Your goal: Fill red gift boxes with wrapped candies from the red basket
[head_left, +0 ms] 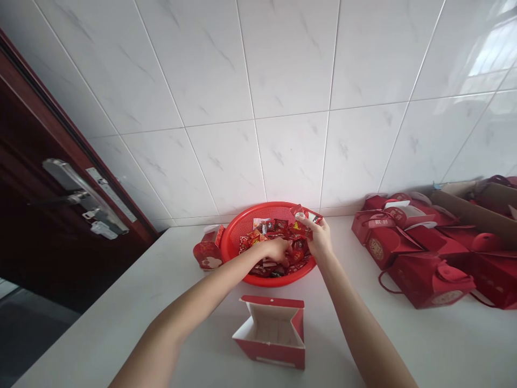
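You seem to be picking packets (pixel 255 237); the next move would call for closing your left grip (pixel 278 251) on one and lifting it free. Left of that grip stands one small box (pixel 208 252), beside one basket (pixel 258 281). Your left grip is down among the basket's packets, too many to count; I cannot tell whether it holds any. One open box (pixel 274 353) lies nearer you than either grip. Your right grip (pixel 320 237) pinches at least one packet (pixel 299 211). Right of it sit several red boxes (pixel 432 280), overlapping too much to count, and one carton (pixel 468 207).
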### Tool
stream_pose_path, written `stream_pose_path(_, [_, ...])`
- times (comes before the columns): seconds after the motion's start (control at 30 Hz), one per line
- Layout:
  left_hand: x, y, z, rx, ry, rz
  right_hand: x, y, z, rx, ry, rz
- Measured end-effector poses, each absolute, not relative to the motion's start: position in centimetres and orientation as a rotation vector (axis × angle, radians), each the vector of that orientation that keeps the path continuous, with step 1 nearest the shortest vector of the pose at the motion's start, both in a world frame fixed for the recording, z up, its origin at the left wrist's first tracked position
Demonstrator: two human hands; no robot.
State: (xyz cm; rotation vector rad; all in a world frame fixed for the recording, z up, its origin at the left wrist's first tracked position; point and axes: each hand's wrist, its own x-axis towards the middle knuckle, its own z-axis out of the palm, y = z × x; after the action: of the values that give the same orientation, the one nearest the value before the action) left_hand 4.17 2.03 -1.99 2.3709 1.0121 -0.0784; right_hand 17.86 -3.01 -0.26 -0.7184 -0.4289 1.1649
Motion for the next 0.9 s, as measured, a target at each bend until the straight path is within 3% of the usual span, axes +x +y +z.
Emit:
stream_pose_path(0.13, [2.9, 2.2, 0.0, 2.299, 0.985, -0.004, 17.9, -2.8, -0.4, -0.74, -0.416, 1.145])
stream_pose_path(0.33, [1.3, 1.8, 3.4, 1.774, 0.875, 0.682, 17.8, -3.0, -0.2, -0.768, -0.45, 1.158])
stream_pose_path(0.47, [2.4, 1.6, 3.6, 1.609, 0.867, 0.931, 17.8, -3.3, -0.1, -0.754, -0.494, 1.21])
stream_pose_path(0.9, [4.4, 2.2, 2.1, 1.71, 0.971, 1.172, 17.8, -3.4, -0.1, -0.743, -0.551, 1.248])
